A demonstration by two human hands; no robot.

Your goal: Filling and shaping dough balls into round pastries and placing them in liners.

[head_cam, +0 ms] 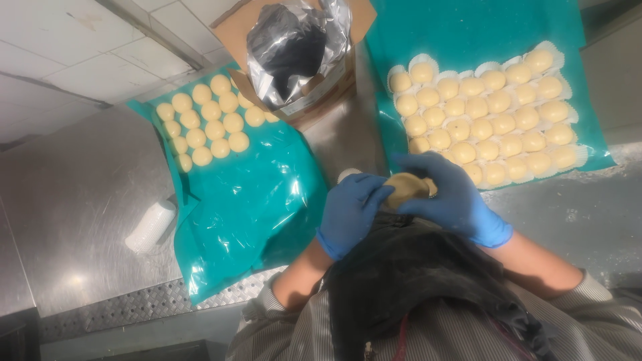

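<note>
The fingers (374, 190) of both gloved hands are curled around a flat, pale disc of dough (406, 187), held in the air just above the front edge of the steel surface (80, 200). The left hand (351, 214) cups the disc from below and the side, closed on it; the right hand (451, 194) folds over its top and far edge, also closed on it. Both wear blue gloves.

By the look of it, the step in hand is shaping or closing this one piece between the palms. What the fingers do inside the fold is hidden, so I cannot tell whether anything sits within the dough. The next move would seem to call for a light, even press that keeps the piece round.

To the right, touching the right hand's far side, a teal sheet (468, 33) carries tight rows of round pale pieces in white frilled paper cups (495, 120). To the left, a second teal sheet (247, 200), glossy and creased, bears a smaller cluster of bare pale balls (207, 124) at its far corner. Between the two sheets stands an open brown cardboard box (234, 30) lined with a crumpled silver foil bag (294, 47), its mouth dark. A small stack of white paper cups (150, 227) lies on its side just left of the left sheet. White wall tiles (67, 40) run behind.
</note>
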